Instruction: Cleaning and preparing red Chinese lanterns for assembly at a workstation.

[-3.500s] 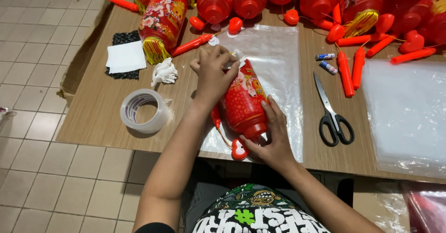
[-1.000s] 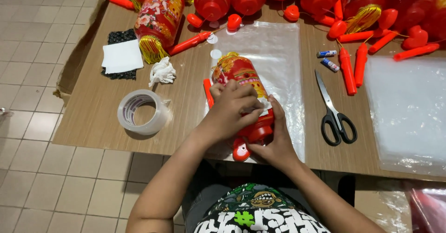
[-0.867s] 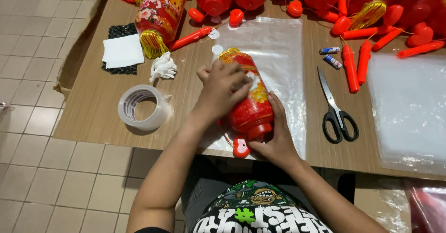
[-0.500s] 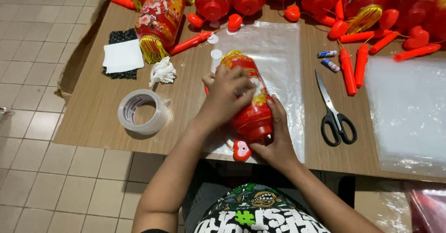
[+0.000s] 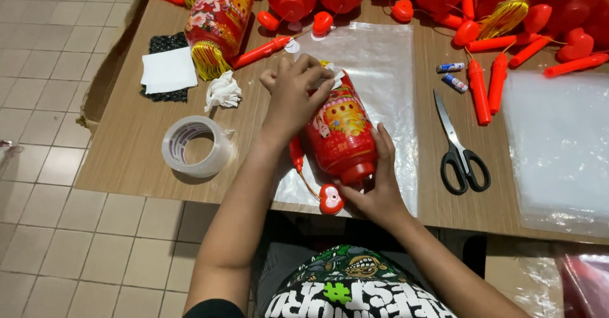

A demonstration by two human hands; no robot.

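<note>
The lantern (image 5: 341, 134) lay on its side on a plastic sheet (image 5: 387, 58) at the table's (image 5: 127, 147) near edge. The left hand (image 5: 295, 93) lay over the lantern's far end, fingers curled and pinching clear film there. The right hand (image 5: 379, 188) cupped the near end, fingers partly spread along its side. Tape (image 5: 193, 145) sat left of the lantern, scissors (image 5: 460, 147) right.

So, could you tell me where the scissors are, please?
The black-handled scissors lie on the wooden table, right of the red lantern, beside a clear plastic sheet.
</note>
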